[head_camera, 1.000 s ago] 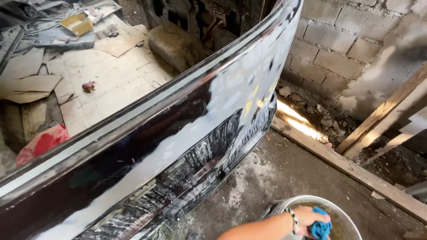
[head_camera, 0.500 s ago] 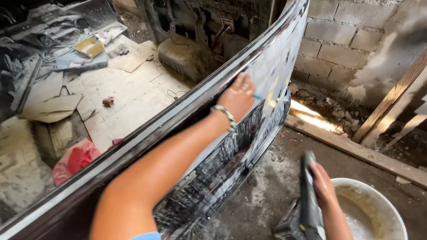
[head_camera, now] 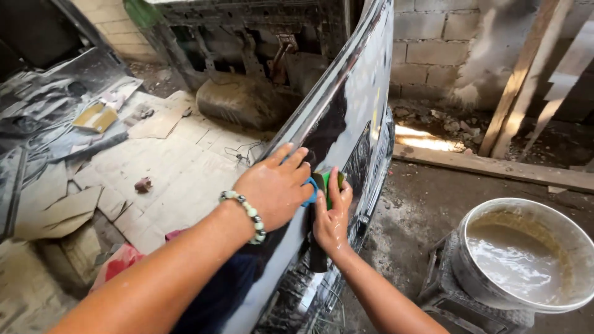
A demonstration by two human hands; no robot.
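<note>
Glossy black body panel (head_camera: 365,93) (looks like a car bumper, stood on edge) runs diagonally from lower centre to top centre of the head view; its surface is wet and reflective, w/ pale patches along the upper half.

Left hand (head_camera: 276,187): fingers spread, palm flat against the panel's upper edge. Not clenched. A bit of blue cloth (head_camera: 309,190) shows at the fingertips, apparently pinned under them. Beaded bracelet (head_camera: 247,213) sits on the wrist.

Right hand (head_camera: 331,213): fingers extended, pressing a green sanding block (head_camera: 322,180) flat against the panel face, just beside the left hand. Grasp is a flat press, not a fist; thumb side touches the block edge. A dark strip hangs below the palm; cannot tell what it is.

Metal bucket (head_camera: 495,291) stands at lower right on a dark crate (head_camera: 439,297), near the panel, holding murky brownish water.

Surroundings: cardboard sheets (head_camera: 179,161) cover the floor left of the panel; block wall (head_camera: 433,49) and wooden beams (head_camera: 520,80) at upper right; red rag (head_camera: 117,263) at lower left.
</note>
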